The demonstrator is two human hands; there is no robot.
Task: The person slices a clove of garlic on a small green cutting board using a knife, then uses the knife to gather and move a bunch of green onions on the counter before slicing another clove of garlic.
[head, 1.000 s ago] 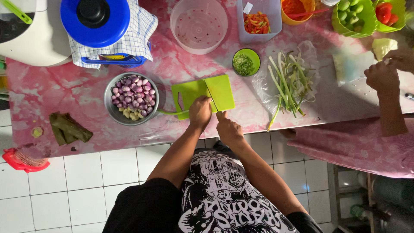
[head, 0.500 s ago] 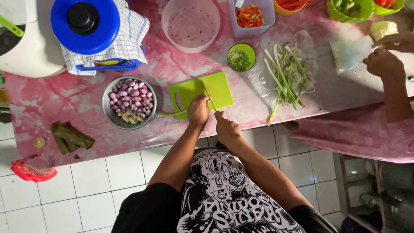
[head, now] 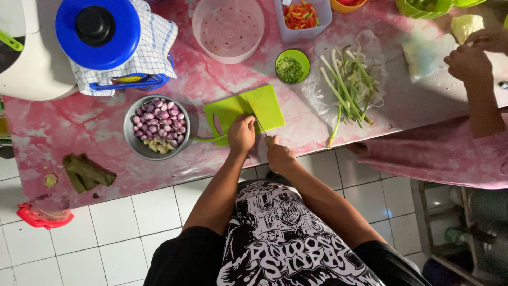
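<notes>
A green cutting board [head: 267, 106] lies on the pink marbled counter [head: 106, 132]. My left hand [head: 241, 135] rests curled on the board's near edge over something small that I cannot make out. My right hand [head: 279, 154] grips the handle of a knife [head: 255, 115], whose blade runs across the board just right of my left hand. A metal bowl of purple shallots [head: 157, 124] stands just left of the board.
Green onions [head: 349, 85] lie on a clear plastic sheet to the right. A small green bowl of chopped greens [head: 291, 66], a tub of sliced chillies [head: 302, 15], an empty round container [head: 228, 26] and a blue-lidded jug [head: 98, 32] stand behind. Another person's hands [head: 471, 61] work at far right.
The view has shifted slightly. My hands stay on the board with the knife; no clear movement of the objects.
</notes>
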